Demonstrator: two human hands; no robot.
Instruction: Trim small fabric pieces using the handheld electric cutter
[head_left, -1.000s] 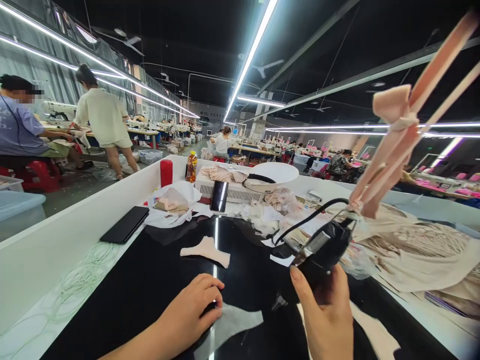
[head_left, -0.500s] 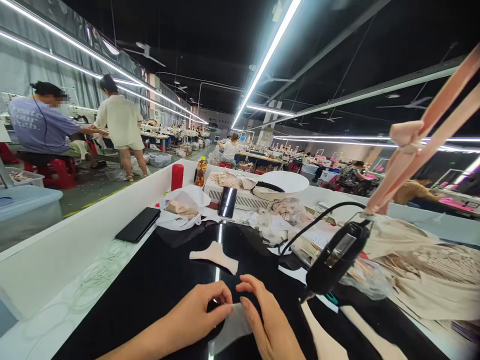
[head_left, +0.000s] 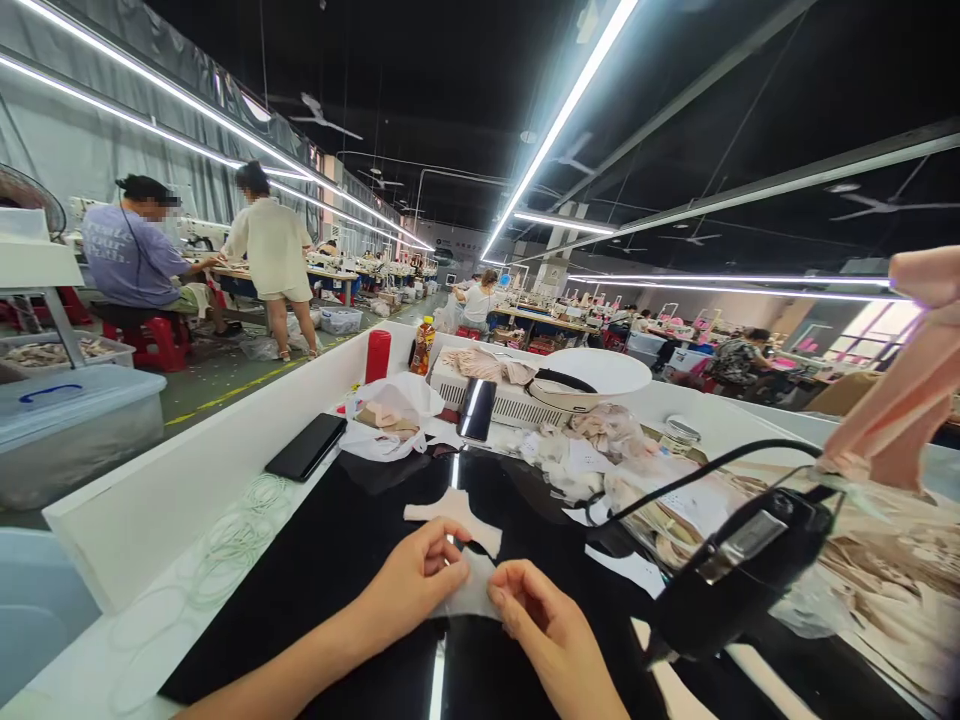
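Observation:
Between my two hands is a thin, translucent white piece [head_left: 474, 588], raised over the glossy black tabletop [head_left: 360, 540]. My left hand [head_left: 420, 575] pinches its upper left part between thumb and fingers. Thumb and fingers of my right hand [head_left: 536, 610] are closed on its right edge. Just beyond them a pale, curved fabric piece [head_left: 457, 515] lies flat on the black surface, its lower edge close to my left fingertips. To the right hangs a black handheld tool [head_left: 742, 570] with a cable, tied to pink fabric strips [head_left: 892, 400].
A black phone [head_left: 307, 447] and loops of pale elastic [head_left: 240, 530] lie left. Behind are a plastic bag [head_left: 390, 415], an upright phone [head_left: 476, 408], a bottle [head_left: 422, 345] and a white box [head_left: 502, 395]. Beige fabric [head_left: 885, 560] is heaped right. People work in the background.
Both hands have moved up toward the fabric piece, carrying the translucent piece. My right fingers have closed on its edge. The view has shifted, and the hanging tool now appears farther right.

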